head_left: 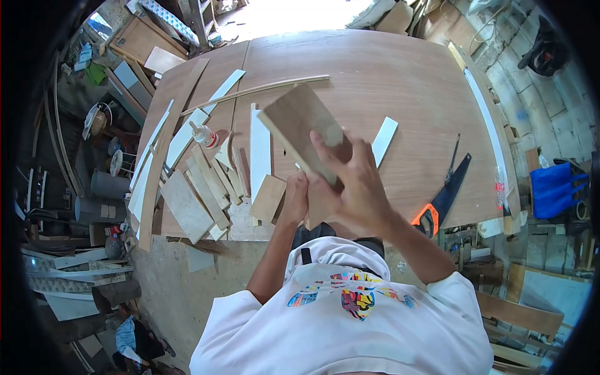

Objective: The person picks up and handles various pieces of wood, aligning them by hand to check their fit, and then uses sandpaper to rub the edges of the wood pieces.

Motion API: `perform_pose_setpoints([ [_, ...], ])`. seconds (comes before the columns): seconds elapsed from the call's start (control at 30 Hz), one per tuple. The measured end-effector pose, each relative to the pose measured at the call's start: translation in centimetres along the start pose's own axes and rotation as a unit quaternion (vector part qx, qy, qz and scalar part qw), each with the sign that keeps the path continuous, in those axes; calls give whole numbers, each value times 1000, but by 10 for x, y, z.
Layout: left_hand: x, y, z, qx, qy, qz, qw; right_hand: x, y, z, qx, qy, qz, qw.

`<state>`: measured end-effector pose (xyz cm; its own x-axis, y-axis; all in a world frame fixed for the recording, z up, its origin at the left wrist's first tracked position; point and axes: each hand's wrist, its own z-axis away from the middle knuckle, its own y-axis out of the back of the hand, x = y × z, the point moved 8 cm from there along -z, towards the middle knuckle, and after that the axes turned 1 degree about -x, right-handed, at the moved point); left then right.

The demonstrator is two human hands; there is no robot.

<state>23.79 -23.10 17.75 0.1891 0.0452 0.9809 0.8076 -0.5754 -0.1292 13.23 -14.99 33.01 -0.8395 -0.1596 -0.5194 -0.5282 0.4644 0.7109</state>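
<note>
A rectangular wooden piece (299, 119) with a brown face and a paler edge is raised in front of my chest, tilted over the table. My right hand (359, 178) grips its lower right part, with fingers lying across the face. Closed at the lower left edge, my left hand (296, 197) holds the same piece, thumb up against it; its other fingers are mostly hidden. Just left of that hand, a small wooden board (269, 197) lies near the table's front edge. A white strip (260, 147) lies behind it.
The brown table (350, 56) carries several wood offcuts (206, 178) and a glue bottle (205, 135) at left. Toward the right lie a handsaw (451, 187) with an orange handle and a short white strip (384, 140). A clear bottle (500, 187) is at the right edge.
</note>
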Motion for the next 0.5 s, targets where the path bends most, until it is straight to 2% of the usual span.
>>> perform_pose_setpoints([
  [0.1,5,-10,0,-63,29,-27,997,56,-14,-22,8,-76,-75,994],
  [0.13,10,-18,1,-76,46,36,995,76,-21,-24,-19,-134,-99,986],
  [0.17,14,-24,2,-87,60,99,989,84,-23,-20,-22,-145,-123,981],
  [0.2,17,-25,0,-87,58,98,990,90,-25,-20,-23,-153,-147,977],
  [0.27,10,-15,1,-8,112,168,979,61,-13,-7,7,-110,-128,986],
  [0.3,-4,-8,5,-2,116,170,979,43,-4,3,37,-75,-111,990],
  [0.33,-23,5,4,2,93,113,989,33,-4,7,33,-77,-112,990],
  [0.37,-25,11,1,1,67,56,996,18,-6,8,20,-47,-33,998],
  [0.4,-31,13,3,-2,69,57,996,8,-8,9,7,-19,47,999],
  [0.47,-31,11,4,-5,87,33,996,32,-17,-4,24,-30,47,998],
  [0.5,-28,14,-2,-8,85,33,996,54,-23,-12,6,-75,-9,997],
])
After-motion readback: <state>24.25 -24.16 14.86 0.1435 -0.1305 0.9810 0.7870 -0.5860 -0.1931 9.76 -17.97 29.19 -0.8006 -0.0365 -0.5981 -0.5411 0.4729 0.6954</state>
